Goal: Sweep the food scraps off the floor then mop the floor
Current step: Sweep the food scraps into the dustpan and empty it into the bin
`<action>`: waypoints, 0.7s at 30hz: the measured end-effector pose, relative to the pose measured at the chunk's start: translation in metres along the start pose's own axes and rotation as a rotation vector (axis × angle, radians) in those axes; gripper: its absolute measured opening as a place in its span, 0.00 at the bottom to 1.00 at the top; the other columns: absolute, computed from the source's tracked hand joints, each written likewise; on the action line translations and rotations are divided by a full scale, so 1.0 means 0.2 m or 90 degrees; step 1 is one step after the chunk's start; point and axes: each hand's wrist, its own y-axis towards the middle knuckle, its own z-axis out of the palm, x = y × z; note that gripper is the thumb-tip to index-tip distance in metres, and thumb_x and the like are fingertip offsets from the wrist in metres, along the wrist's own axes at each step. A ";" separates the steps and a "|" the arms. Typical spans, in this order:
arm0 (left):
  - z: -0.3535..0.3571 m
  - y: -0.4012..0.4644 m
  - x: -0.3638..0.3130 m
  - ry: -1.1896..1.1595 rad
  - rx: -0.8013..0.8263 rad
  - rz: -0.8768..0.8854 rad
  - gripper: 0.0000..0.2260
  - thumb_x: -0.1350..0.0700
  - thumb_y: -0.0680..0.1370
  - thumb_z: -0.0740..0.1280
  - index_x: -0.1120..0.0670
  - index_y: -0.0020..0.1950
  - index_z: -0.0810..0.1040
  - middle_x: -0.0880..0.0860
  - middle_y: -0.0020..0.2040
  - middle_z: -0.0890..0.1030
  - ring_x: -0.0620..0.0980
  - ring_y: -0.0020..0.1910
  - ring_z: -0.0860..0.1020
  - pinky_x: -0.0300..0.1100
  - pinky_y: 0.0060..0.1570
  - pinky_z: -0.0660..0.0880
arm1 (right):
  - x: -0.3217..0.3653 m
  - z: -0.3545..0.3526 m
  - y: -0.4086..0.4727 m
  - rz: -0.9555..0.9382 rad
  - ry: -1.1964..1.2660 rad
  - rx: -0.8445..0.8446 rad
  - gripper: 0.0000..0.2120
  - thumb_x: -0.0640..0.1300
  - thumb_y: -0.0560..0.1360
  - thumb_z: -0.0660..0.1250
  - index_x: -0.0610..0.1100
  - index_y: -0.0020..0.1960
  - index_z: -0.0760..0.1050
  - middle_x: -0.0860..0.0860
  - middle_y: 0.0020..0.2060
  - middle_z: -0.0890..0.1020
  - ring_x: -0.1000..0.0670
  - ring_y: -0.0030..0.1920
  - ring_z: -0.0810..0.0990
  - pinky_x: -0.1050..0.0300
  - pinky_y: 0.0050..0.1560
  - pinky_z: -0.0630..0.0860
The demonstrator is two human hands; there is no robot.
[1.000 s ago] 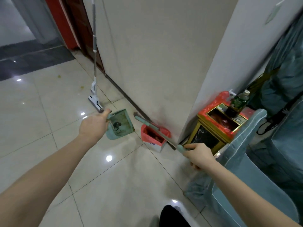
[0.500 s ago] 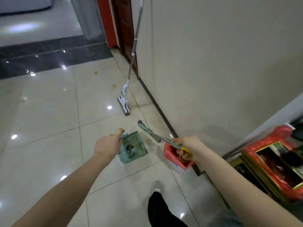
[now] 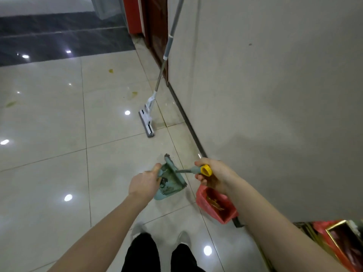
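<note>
Head-worn view, forward and downward

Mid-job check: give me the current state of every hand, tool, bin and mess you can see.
Left hand: grips the dustpan's handle.
Dustpan: held up, tilted, dirt stuck inside.
Right hand: grips the brush handle.
Brush: held, head over the dustpan.
Mop: unused, leaning on the wall, head on the floor.
Red-lined bin: open, scraps inside.
Floor scraps: yellowish bits not yet swept.
</note>
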 end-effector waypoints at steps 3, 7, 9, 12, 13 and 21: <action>0.03 0.14 0.02 -0.040 0.005 0.011 0.17 0.50 0.81 0.59 0.46 0.70 0.63 0.57 0.47 0.82 0.56 0.37 0.75 0.45 0.35 0.68 | 0.12 0.09 0.07 -0.018 -0.045 -0.011 0.12 0.40 0.75 0.67 0.33 0.54 0.75 0.39 0.34 0.77 0.50 0.23 0.76 0.63 0.20 0.70; 0.07 0.33 0.07 -0.125 0.041 0.080 0.21 0.50 0.80 0.60 0.46 0.73 0.62 0.56 0.48 0.82 0.56 0.44 0.81 0.46 0.40 0.75 | 0.25 0.20 0.13 -0.032 -0.037 -0.038 0.13 0.43 0.77 0.64 0.36 0.57 0.76 0.40 0.33 0.79 0.48 0.26 0.80 0.60 0.25 0.73; 0.09 0.42 0.10 -0.168 0.079 0.109 0.21 0.49 0.80 0.61 0.47 0.73 0.63 0.56 0.51 0.82 0.56 0.47 0.81 0.47 0.44 0.76 | 0.30 0.27 0.15 -0.047 -0.020 -0.064 0.13 0.44 0.77 0.64 0.36 0.56 0.76 0.41 0.32 0.79 0.45 0.29 0.82 0.57 0.29 0.74; 0.12 0.52 0.14 -0.262 0.123 0.143 0.22 0.50 0.80 0.63 0.50 0.74 0.64 0.57 0.58 0.81 0.56 0.53 0.80 0.46 0.51 0.76 | 0.35 0.36 0.20 -0.059 0.009 -0.123 0.13 0.45 0.76 0.66 0.37 0.54 0.78 0.40 0.30 0.81 0.40 0.32 0.84 0.55 0.32 0.75; 0.13 0.56 0.15 -0.299 0.139 0.147 0.22 0.50 0.80 0.63 0.51 0.73 0.65 0.57 0.59 0.81 0.56 0.55 0.80 0.46 0.53 0.76 | 0.36 0.39 0.21 -0.062 0.014 -0.140 0.14 0.46 0.75 0.66 0.36 0.54 0.79 0.39 0.31 0.82 0.39 0.34 0.85 0.54 0.32 0.76; 0.07 0.80 0.08 -0.368 0.328 0.192 0.23 0.50 0.80 0.61 0.52 0.74 0.61 0.57 0.56 0.81 0.53 0.48 0.80 0.47 0.51 0.77 | 0.44 0.53 0.22 -0.082 0.025 -0.202 0.17 0.52 0.80 0.61 0.39 0.53 0.80 0.32 0.39 0.83 0.38 0.35 0.85 0.55 0.32 0.75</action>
